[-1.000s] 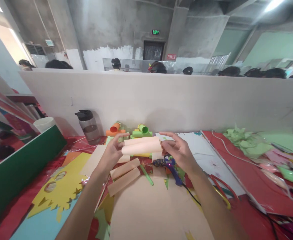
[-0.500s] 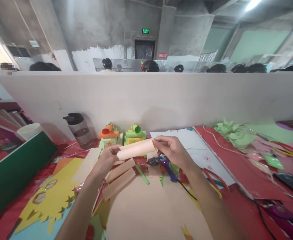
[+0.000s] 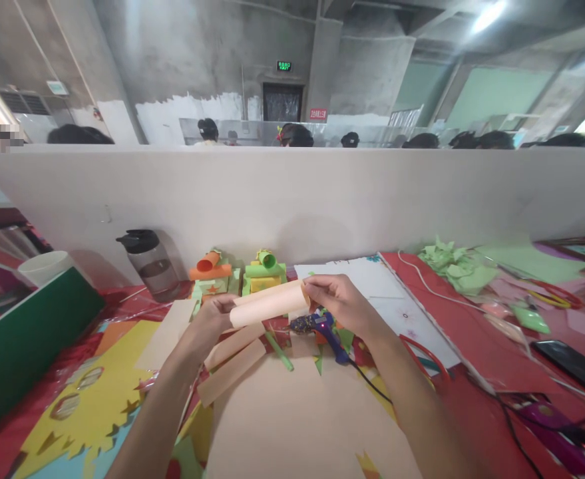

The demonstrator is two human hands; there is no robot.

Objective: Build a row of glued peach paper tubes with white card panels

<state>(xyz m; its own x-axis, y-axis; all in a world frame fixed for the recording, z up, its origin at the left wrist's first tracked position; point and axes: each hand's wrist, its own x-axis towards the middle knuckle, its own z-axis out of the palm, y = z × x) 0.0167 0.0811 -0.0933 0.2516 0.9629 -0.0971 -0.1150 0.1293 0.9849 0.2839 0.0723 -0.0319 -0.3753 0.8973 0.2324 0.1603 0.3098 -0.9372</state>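
Note:
A sheet of peach paper (image 3: 267, 307), curled into a tube, is stretched between my two hands above the table. My left hand (image 3: 218, 318) pinches its left end, and my right hand (image 3: 333, 297) grips the right end, slightly higher. Below it lie two curved peach paper strips (image 3: 235, 374) and a thin green paper roll (image 3: 279, 351). A blue glue gun (image 3: 329, 332) with a lit red light rests just under my right hand. Nearest me is a large peach paper sheet (image 3: 302, 419).
Orange and green paper models (image 3: 265, 269) stand by the white partition (image 3: 292, 199). A water bottle (image 3: 151, 266), green board (image 3: 32, 346) and yellow cut paper (image 3: 87, 399) are left. A phone (image 3: 574, 366), red-handled scissors (image 3: 424, 356) and crumpled green paper (image 3: 456, 266) lie right.
The view has turned slightly right, so the table things sit a little further left. Both hands keep hold of the curled peach paper, with hardly any movement.

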